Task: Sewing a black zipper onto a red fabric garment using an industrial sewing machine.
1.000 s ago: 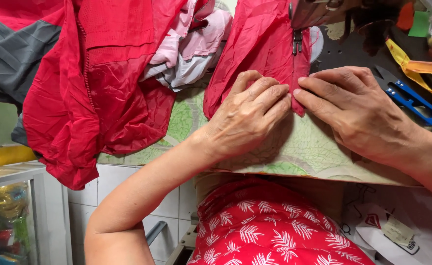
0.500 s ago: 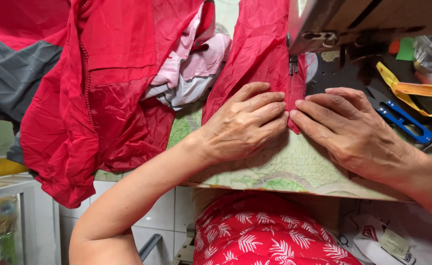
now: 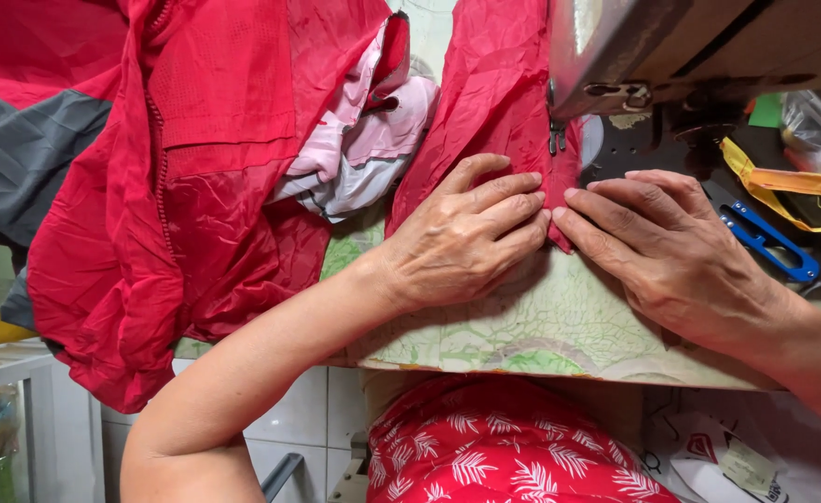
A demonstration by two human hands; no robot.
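Both hands lie flat on the red jacket, fingers extended and gripping nothing. The left hand and right hand meet fingertip to fingertip over the fabric's edge, pinning it taut on the green patterned table just below the sewing machine presser foot, so the seam stays aligned. Blue thread snips lie near the right hand.

Bright, even daylight; sharp, soft shadows
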